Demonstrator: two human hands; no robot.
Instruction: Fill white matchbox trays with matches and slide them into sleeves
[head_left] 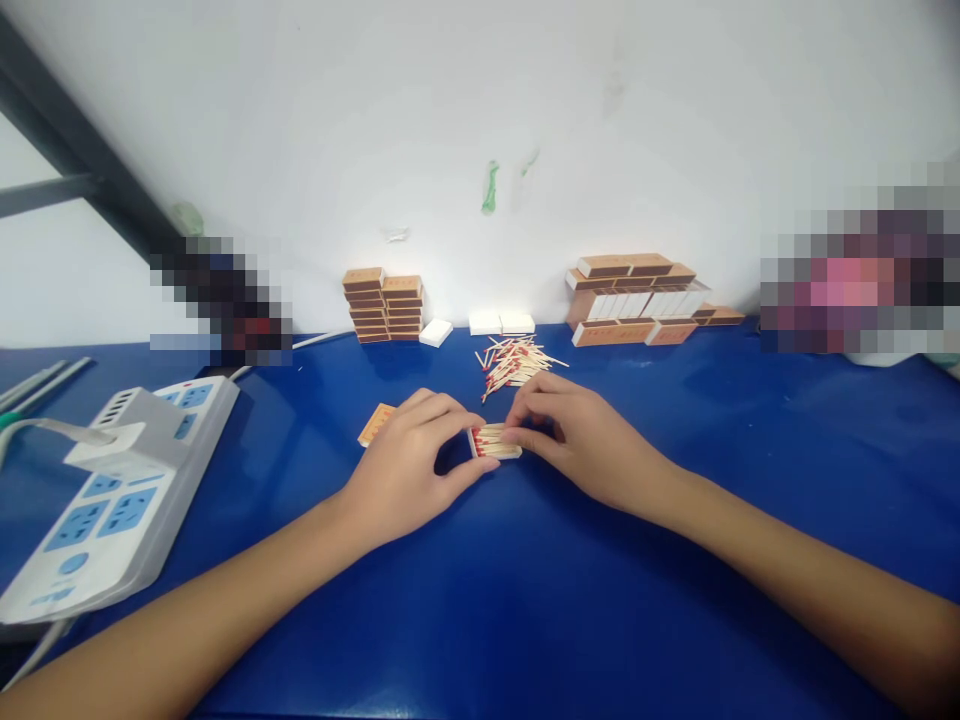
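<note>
A small white matchbox tray [495, 441] full of red-tipped matches rests on the blue table [525, 600] between both hands. My left hand [409, 465] pinches its left end with thumb and fingers. My right hand [581, 430] grips its right end, fingers curled over the matches. A loose heap of matches [514, 362] lies just behind the hands. An orange matchbox sleeve [375, 424] lies flat beside my left hand.
Stacks of orange matchboxes [384, 303] and a larger pile [645, 298] stand against the white wall, with white inner trays [501, 322] between them. A white power strip [112, 490] with a plugged adapter sits at the left. Blurred shapes lie at both sides.
</note>
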